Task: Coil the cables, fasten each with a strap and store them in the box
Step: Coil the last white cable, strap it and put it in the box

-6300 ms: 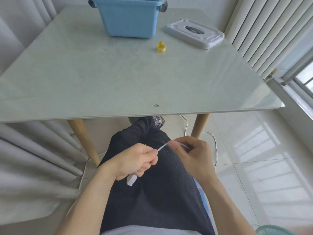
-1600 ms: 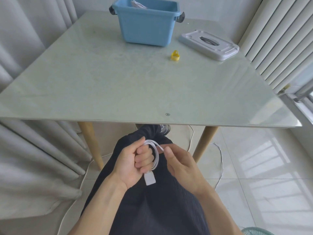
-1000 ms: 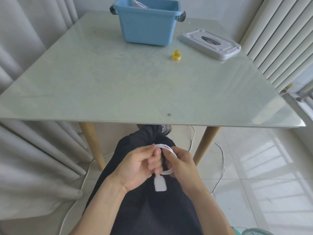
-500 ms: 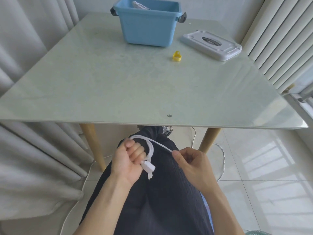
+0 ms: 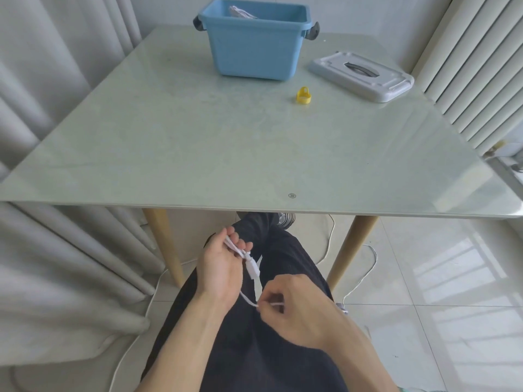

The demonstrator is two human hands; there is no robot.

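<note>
Right hand: the right hand (image 5: 294, 309) is nearest, over the lap in black trousers (image 5: 254, 349); its curled fingers pinch a thin white cable (image 5: 246, 299).
Left hand: the left hand (image 5: 223, 264) is just beyond and to the left of the right one; its fingers are curled round loops of the same cable.
Cable: it runs between the two hands, and its white flat plug (image 5: 252, 267) hangs just below the left fingers.
Floor: more white cable (image 5: 368, 267) lies on the pale tiles to the right of the hands.
Bench: the pale green glossy bench (image 5: 198, 142) is beyond both hands.
Strap: a small yellow strap loop (image 5: 303, 95) lies far ahead, slightly to the right.
Lid: a grey flat plastic lid (image 5: 360, 76) is further right of the strap.
Box: the blue plastic box (image 5: 256, 42) stands farthest, open, with something white inside.
</note>
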